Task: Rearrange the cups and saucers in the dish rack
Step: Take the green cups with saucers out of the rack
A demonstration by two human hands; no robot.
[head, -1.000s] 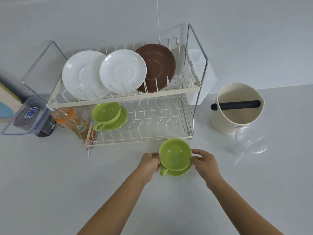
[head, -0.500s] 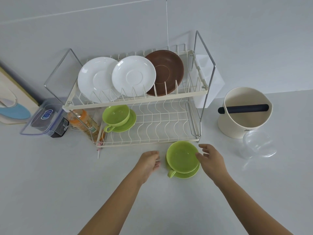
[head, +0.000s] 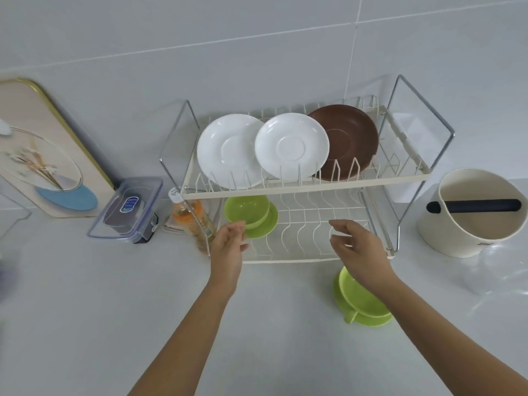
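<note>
Dish rack (head: 305, 187), upper tier: three upright saucers, two white, one brown. Lower tier, 9 o'clock end: one green cup (head: 248, 210) on its saucer. Second green cup set (head: 360, 301) stands on the counter at 5 o'clock. Left hand (head: 228, 247) and right hand (head: 357, 247): fingers spread, empty.

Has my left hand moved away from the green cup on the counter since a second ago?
Yes. The left hand has left the counter cup and gone up and left to the dish rack, near the green cup on its lower shelf.
</note>
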